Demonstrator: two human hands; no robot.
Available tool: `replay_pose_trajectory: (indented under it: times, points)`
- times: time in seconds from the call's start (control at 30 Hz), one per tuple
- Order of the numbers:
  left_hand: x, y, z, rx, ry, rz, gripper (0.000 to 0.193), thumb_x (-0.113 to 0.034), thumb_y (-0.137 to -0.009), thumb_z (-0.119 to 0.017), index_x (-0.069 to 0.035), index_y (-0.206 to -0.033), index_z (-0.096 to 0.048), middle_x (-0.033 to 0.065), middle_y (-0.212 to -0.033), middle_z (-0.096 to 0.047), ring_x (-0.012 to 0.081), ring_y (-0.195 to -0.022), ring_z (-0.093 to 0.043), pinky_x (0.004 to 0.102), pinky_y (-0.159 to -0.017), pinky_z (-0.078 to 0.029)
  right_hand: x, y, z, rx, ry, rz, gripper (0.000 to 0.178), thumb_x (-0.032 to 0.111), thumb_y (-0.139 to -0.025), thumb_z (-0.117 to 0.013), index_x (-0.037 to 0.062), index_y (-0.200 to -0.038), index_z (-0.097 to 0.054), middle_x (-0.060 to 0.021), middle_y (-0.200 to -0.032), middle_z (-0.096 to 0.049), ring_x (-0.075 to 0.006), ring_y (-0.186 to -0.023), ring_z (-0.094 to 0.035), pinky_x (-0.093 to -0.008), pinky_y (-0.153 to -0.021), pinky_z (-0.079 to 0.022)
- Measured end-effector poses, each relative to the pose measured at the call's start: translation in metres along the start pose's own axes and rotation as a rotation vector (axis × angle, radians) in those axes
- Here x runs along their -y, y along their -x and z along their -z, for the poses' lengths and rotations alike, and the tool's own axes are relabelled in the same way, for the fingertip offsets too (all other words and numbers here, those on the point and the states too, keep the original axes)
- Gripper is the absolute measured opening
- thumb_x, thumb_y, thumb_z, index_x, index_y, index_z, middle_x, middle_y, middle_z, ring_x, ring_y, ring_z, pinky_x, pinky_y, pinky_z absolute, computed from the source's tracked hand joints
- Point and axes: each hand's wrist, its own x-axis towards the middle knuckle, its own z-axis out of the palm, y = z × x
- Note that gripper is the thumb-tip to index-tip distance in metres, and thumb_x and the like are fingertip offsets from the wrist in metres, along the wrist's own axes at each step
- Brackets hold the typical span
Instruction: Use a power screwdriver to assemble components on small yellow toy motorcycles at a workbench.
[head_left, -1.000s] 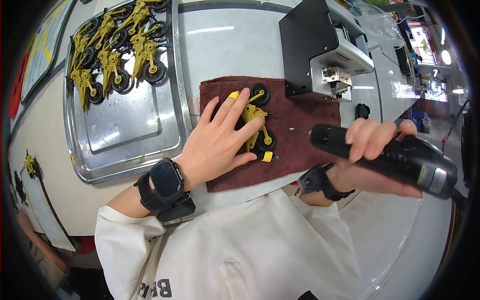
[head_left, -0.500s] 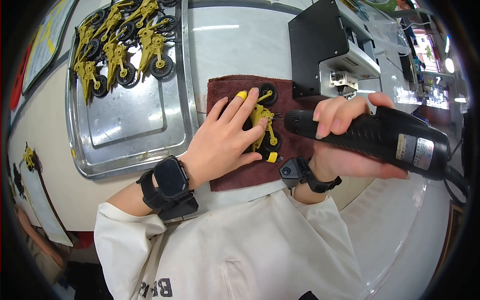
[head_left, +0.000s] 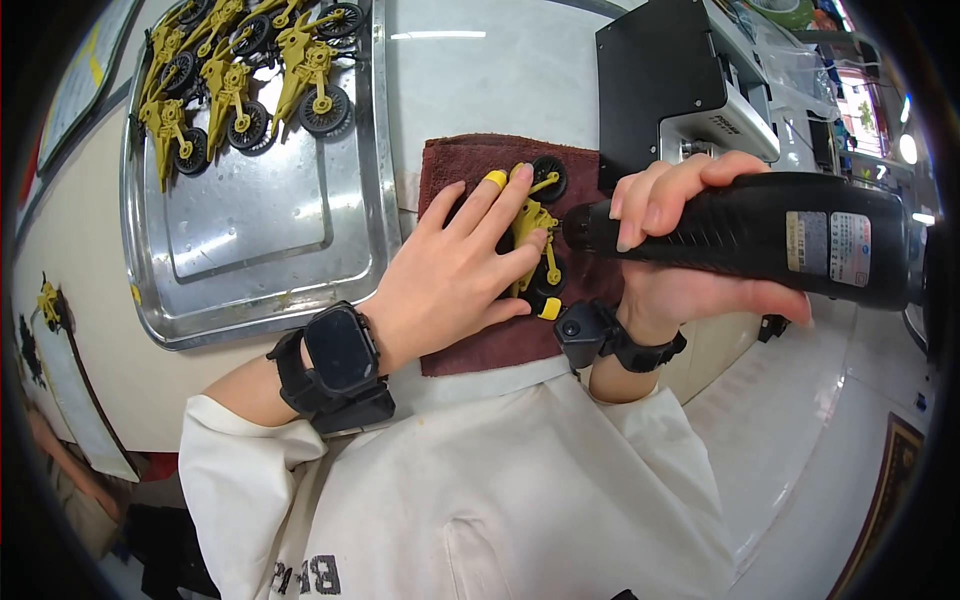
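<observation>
Yellow toy motorcycle (head_left: 530, 222) on its side on the maroon cloth (head_left: 480, 350). Left hand (head_left: 460, 255): fingers spread over toy, grip not closed. Right hand (head_left: 670, 288): grip wrapped round black power driver (head_left: 765, 240), nose over the cloth, right by the toy; can't tell if the bit touches. Metal tray (head_left: 250, 235) left of cloth. Best: likely steady pressure, driver square to toy, left fingertips clear of nose.

Shiny, rough and ribbed surfaces
Glossy rectangular silver metal tray (head_left: 255, 215); rough maroon cloth (head_left: 485, 347); ribbed black cylindrical plastic-looking power tool (head_left: 740, 232).
</observation>
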Motion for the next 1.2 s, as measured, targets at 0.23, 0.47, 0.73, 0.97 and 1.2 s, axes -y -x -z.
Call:
replay_pose_trajectory:
  times: [0.23, 0.47, 0.73, 0.97, 1.2]
  points:
    - [-0.001, -0.001, 0.004, 0.026, -0.041, 0.014, 0.057, -0.038, -0.069, -0.072, -0.015, -0.118, -0.055, 0.0218, -0.143, -0.029, 0.036, -0.118, -0.042, 0.0456, -0.098, -0.034, 0.007, -0.001, 0.002, -0.059, 0.005, -0.007, 0.109, 0.095, -0.052, -0.031, 0.0042, -0.11, -0.048, -0.0081, -0.061, -0.052, -0.0193, -0.043, -0.048, -0.033, -0.045, -0.042]
    - [-0.003, 0.001, 0.002, 0.034, -0.078, 0.004, 0.058, -0.037, -0.069, -0.073, -0.017, -0.12, -0.055, 0.022, -0.143, -0.029, 0.0368, -0.116, -0.044, 0.0443, -0.097, -0.034, 0.096, -0.023, 0.054, -0.311, 0.33, 0.41, 0.108, 0.094, -0.059, -0.03, -0.0003, -0.107, -0.048, -0.0109, -0.06, -0.054, -0.0218, -0.046, -0.048, -0.0352, -0.047, -0.041]
    - [-0.004, -0.003, 0.003, 0.02, -0.075, 0.006, 0.061, -0.037, -0.069, -0.073, -0.019, -0.123, -0.053, 0.022, -0.142, -0.03, 0.0365, -0.115, -0.045, 0.044, -0.096, -0.034, 0.081, -0.046, 0.068, -0.591, 0.592, 0.319, 0.101, 0.093, -0.061, -0.03, 0.0014, -0.098, -0.049, -0.0102, -0.057, -0.05, -0.0216, -0.045, -0.046, -0.035, -0.049, -0.041]
    - [-0.004, -0.001, 0.001, 0.023, -0.072, 0.017, 0.064, -0.037, -0.068, -0.074, -0.02, -0.125, -0.052, 0.0215, -0.142, -0.03, 0.0359, -0.116, -0.044, 0.0441, -0.096, -0.034, 0.104, -0.041, 0.067, -0.626, 0.595, 0.451, 0.103, 0.095, -0.059, -0.025, 0.0038, -0.099, -0.05, -0.0092, -0.057, -0.052, -0.0208, -0.046, -0.045, -0.0353, -0.051, -0.04]
    - [-0.003, 0.001, 0.002, 0.018, -0.068, 0.02, 0.065, -0.037, -0.067, -0.074, -0.02, -0.126, -0.052, 0.0214, -0.143, -0.03, 0.0359, -0.115, -0.044, 0.0441, -0.096, -0.035, 0.085, -0.048, 0.07, -0.536, 0.548, 0.203, 0.096, 0.093, -0.06, -0.029, 0.0041, -0.091, -0.049, -0.0085, -0.057, -0.049, -0.0204, -0.045, -0.045, -0.0327, -0.049, -0.04]
